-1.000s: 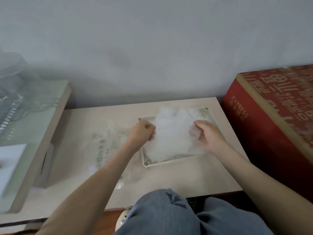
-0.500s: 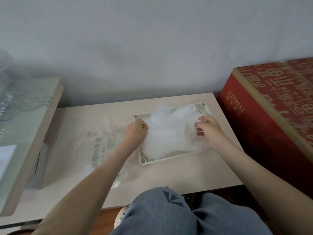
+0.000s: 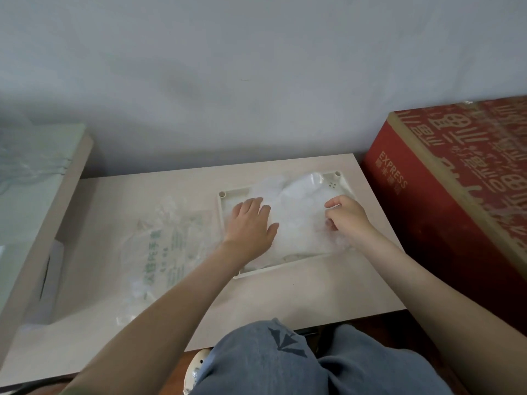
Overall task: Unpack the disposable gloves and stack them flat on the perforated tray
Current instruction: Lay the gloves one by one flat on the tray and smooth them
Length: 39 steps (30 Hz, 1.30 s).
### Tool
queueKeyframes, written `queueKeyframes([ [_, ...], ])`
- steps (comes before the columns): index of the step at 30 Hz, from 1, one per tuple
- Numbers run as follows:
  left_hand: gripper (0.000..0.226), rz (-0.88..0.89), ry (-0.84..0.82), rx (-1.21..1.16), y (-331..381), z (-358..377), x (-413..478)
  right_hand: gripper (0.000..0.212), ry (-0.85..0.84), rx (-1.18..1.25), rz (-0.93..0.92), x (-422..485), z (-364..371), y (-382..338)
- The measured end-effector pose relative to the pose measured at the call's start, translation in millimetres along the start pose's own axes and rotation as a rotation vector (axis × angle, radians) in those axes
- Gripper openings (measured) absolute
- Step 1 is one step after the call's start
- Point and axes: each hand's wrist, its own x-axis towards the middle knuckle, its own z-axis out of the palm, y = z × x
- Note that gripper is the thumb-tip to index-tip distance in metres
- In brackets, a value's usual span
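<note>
A pile of thin translucent disposable gloves (image 3: 299,212) lies on the cream perforated tray (image 3: 236,193) on the low table. My left hand (image 3: 251,226) lies flat on the left part of the pile, fingers straight, pressing it down. My right hand (image 3: 346,216) is at the pile's right edge with curled fingers pinching the glove plastic. To the left of the tray lies the clear glove bag (image 3: 168,243) with green print, flat on the table.
A large red cardboard box (image 3: 456,201) stands close against the table's right side. A taller pale cabinet (image 3: 34,212) with clear plastic on it flanks the left. The wall runs behind the table (image 3: 313,292). My knees in grey-blue trousers (image 3: 285,363) are at the front edge.
My left hand has gone from a curled grip on the gloves to lying flat on the pile. The right hand stays at the right edge, still pinching. The camera has shifted slightly.
</note>
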Motion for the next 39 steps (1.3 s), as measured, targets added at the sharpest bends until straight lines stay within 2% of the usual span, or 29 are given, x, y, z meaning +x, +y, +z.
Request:
queueKeyframes([
  [3,0.064,0.0,-0.135,0.039,-3.3,11.3,3.6,0.02,0.018,-0.023,-0.019,2.8,-4.1,-0.4],
  [6,0.067,-0.002,-0.225,0.06,-5.1,18.1,3.0,0.013,0.017,-0.049,-0.047,3.9,-12.9,-0.4],
  [9,0.067,0.003,-0.227,0.054,-4.6,19.2,4.5,0.014,0.099,-0.233,-0.143,6.5,-22.1,-0.3],
  [12,0.068,-0.011,-0.199,0.039,-3.2,18.2,5.0,0.035,0.212,-0.507,-0.373,5.0,-18.6,-6.9],
  [15,0.062,0.02,-0.108,0.032,-1.4,13.4,7.5,0.053,0.127,-0.653,-0.541,-4.7,3.8,-20.1],
  [18,0.059,0.058,-0.045,0.0,1.8,8.4,10.7,0.066,0.008,-0.848,-0.594,-9.3,31.8,-20.0],
  [21,0.058,0.09,-0.038,-0.02,2.3,10.4,14.0,0.049,0.0,-0.942,-0.569,-2.5,46.4,-13.3],
  [23,0.059,0.102,-0.061,-0.023,1.3,14.8,16.1,0.028,0.052,-0.931,-0.588,3.2,47.8,-9.5],
  [25,0.062,0.108,-0.098,-0.023,-1.1,19.7,17.9,0.016,0.109,-0.875,-0.612,9.1,46.8,-5.8],
  [29,0.077,0.135,-0.08,-0.024,-5.7,25.8,17.9,0.016,0.188,-0.679,-0.616,18.3,41.7,-3.6],
  [32,0.09,0.159,-0.07,0.018,-8.9,28.2,17.0,0.022,0.201,-0.539,-0.534,23.6,37.4,-6.5],
  [35,0.09,0.148,-0.071,0.016,-10.2,27.3,15.1,0.029,0.219,-0.342,-0.386,29.9,30.9,-10.1],
  [39,0.08,0.107,-0.058,-0.052,-8.6,20.7,15.8,0.016,0.336,-0.074,-0.27,37.0,10.0,-17.0],
])
